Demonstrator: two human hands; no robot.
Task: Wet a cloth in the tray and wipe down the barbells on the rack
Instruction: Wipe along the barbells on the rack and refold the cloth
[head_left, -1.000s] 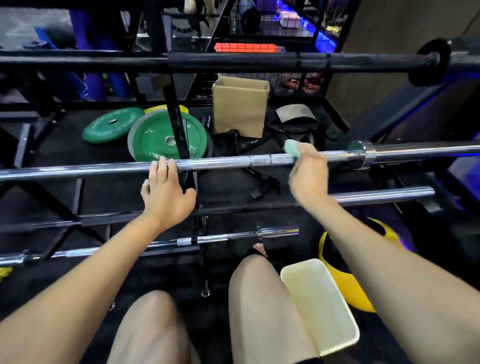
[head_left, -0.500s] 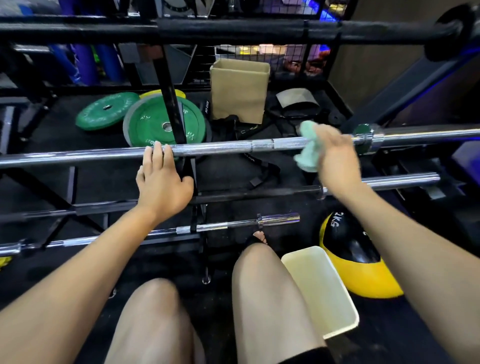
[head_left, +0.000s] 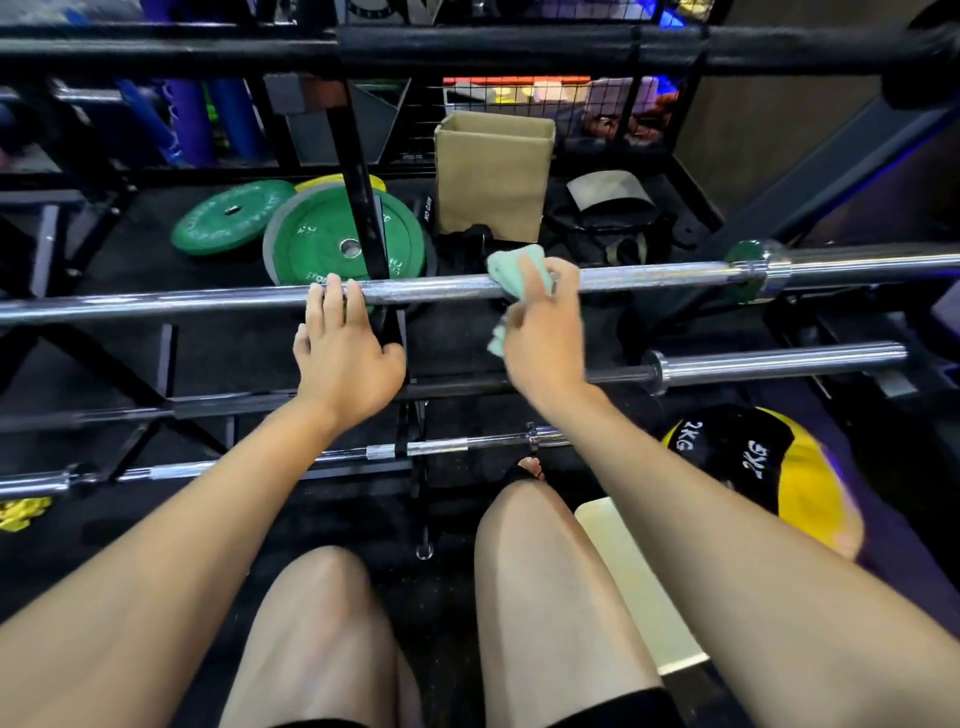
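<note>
Right hand (head_left: 543, 343) curled round a light green cloth (head_left: 519, 273), holding it tight against the top silver barbell (head_left: 441, 288); part of the cloth bunched over the bar, a corner hanging down below the hand. Left hand (head_left: 345, 358) just beside it on the same bar, fingers (head_left: 332, 296) laid straight over the top, thumb out to the side, not wrapped round. Top barbell lying long across the rack (head_left: 363, 171), with a green band (head_left: 748, 278) near its right collar. Below it, closer in, a dark barbell (head_left: 779, 366) with a shiny right end. Lower again, a thin silver barbell (head_left: 441, 447). Near the bottom right, a pale cream tray (head_left: 634, 587) on the floor, squeezed between the right knee and the right arm, mostly hidden; cannot tell if any water in it. Just past the tray, a yellow and black ball (head_left: 769, 467) marked 2KG. Behind the bars, on the dark floor, two green weight plates (head_left: 322, 239), one flat and one leaning, with a bit of a yellow plate (head_left: 322, 183) peeking out behind. Right of those, a brown cardboard box (head_left: 491, 176) standing up, and a black bag (head_left: 608, 218) next to it. Across the very top, a thick black padded bar (head_left: 467, 49). Two bare knees at the bottom.
</note>
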